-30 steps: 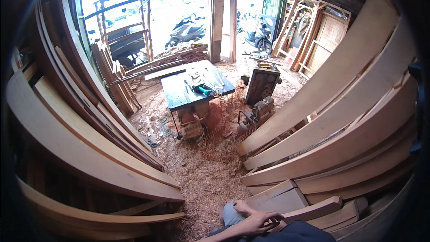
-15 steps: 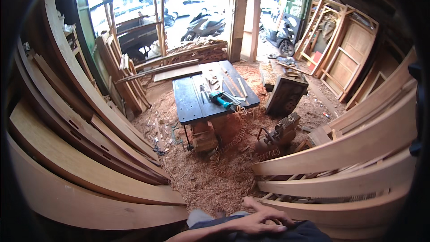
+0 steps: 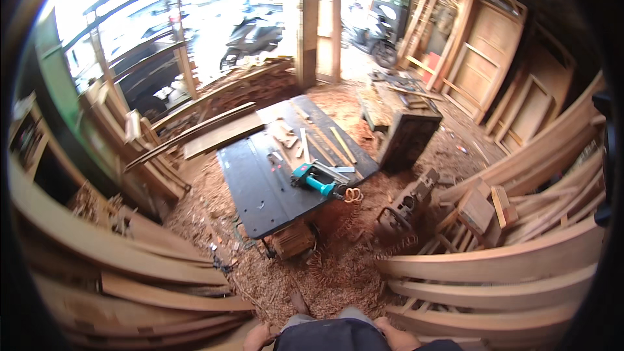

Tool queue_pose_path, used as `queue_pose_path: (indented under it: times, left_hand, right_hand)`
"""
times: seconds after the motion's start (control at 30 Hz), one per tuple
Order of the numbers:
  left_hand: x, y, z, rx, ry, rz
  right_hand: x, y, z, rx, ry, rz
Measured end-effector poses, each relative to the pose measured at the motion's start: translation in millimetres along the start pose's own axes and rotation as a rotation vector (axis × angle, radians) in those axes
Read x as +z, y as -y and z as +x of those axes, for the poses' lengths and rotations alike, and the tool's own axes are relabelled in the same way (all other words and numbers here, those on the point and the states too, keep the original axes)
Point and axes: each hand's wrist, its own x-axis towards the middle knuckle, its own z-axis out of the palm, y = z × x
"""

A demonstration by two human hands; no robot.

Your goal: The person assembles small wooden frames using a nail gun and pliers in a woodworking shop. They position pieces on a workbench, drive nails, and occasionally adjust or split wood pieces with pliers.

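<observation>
At the lower edge my left hand [image 3: 258, 337] hangs beside my leg, next to the boards stacked on the left. My right hand [image 3: 396, 336] is down at the other side, near the ends of the right-hand boards. The fingers of both are mostly out of sight, and nothing shows in either hand. Farther ahead stands a black-topped work table [image 3: 250, 198]. On it lie a teal nail gun [image 3: 318, 184] with a coiled orange hose [image 3: 353, 195], several thin wood strips [image 3: 318, 143] and small offcuts.
Long boards line both sides, left [image 3: 130, 257] and right [image 3: 494, 286]. A dark compressor-like machine [image 3: 406, 208] and a wooden bench [image 3: 408, 136] stand right of the table. Wood shavings [image 3: 279, 292] cover the floor. Door frames [image 3: 478, 58] lean at the far right; motorbikes [image 3: 253, 39] stand outside.
My left hand, earlier across my front near the right hand, is now down at my left side. My right hand has drawn back to my right side. The view has shifted closer to the table.
</observation>
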Motion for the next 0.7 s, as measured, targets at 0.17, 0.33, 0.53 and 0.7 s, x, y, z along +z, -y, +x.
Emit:
queue_pose_path:
  times: [0.17, 0.33, 0.53, 0.7]
  left_hand:
    - [-127.7, 22.0, 101.0, 0.076, -0.126, -0.029]
    - [-219.0, -13.6, 175.0, 0.232, -0.413, -0.183]
    - [-202.1, -71.4, 226.9, 0.271, -0.207, -0.422]
    - [-175.3, -99.7, 231.0, 0.239, 0.056, -0.530]
  right_hand:
    - [0.3, 24.0, -28.6, -0.024, -0.128, 0.336]
    - [-42.2, 78.7, -47.8, -0.086, -0.277, 0.467]
    - [-53.8, 99.8, -10.5, -0.075, -0.291, 0.496]
    - [-93.6, 118.5, 41.1, -0.213, -0.292, 0.465]
